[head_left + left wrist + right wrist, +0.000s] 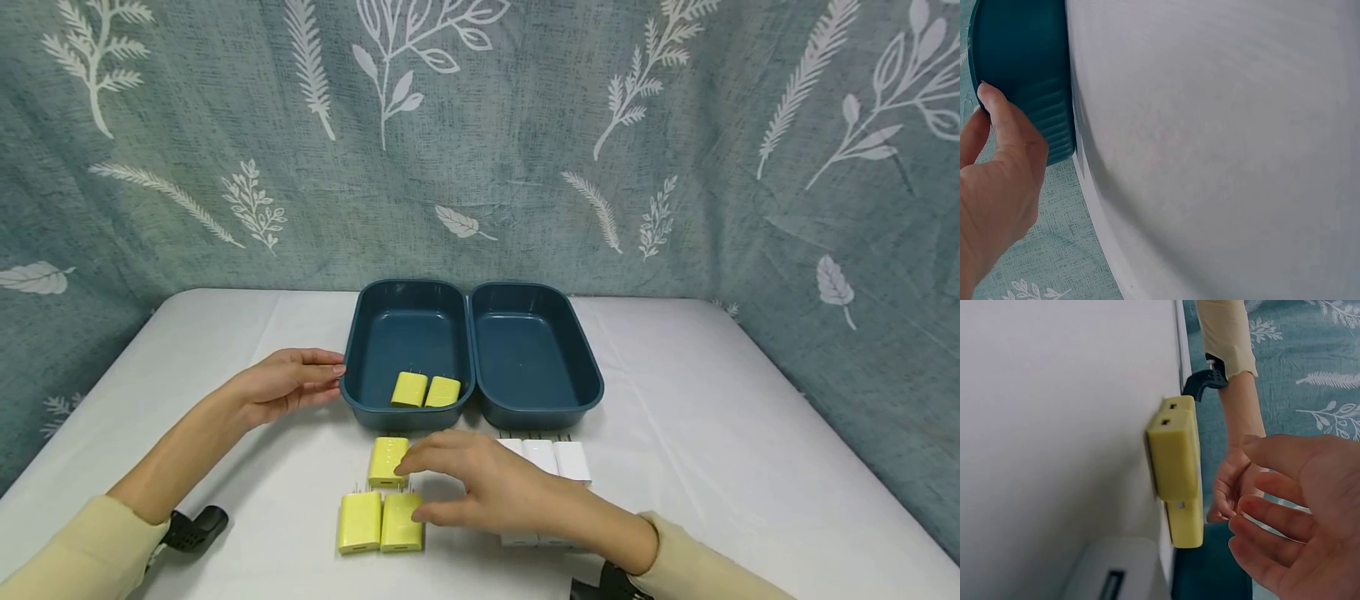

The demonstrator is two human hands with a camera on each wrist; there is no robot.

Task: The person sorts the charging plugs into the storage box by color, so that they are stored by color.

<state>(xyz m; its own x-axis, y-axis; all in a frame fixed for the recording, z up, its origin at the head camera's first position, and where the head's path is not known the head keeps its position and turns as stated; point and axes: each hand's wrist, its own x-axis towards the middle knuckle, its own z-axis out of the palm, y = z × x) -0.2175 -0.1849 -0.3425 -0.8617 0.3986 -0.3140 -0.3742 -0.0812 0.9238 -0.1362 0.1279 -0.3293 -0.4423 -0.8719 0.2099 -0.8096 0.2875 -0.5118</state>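
In the head view my left hand (pixel 288 385) touches the outer left side of the left dark blue tray (pixel 358 404), its fingers extended. The left wrist view shows the fingertips (pixel 991 94) right at the tray's rim. My right hand (pixel 487 483) is over the table with thumb and fingers apart, holding nothing. Nearest to it are a yellow charger plug (pixel 402 523), another yellow plug (pixel 359 523) beside it, and a third yellow plug (pixel 387 462) behind them. Two yellow plugs (pixel 408 389) lie inside the left tray, at its near end.
A second dark blue tray (pixel 540 417) stands against the left one, with nothing inside. Several white charger plugs (pixel 573 462) lie in front of it, partly hidden by my right hand and forearm. A patterned curtain (pixel 525 208) hangs behind the white-covered table (pixel 712 467).
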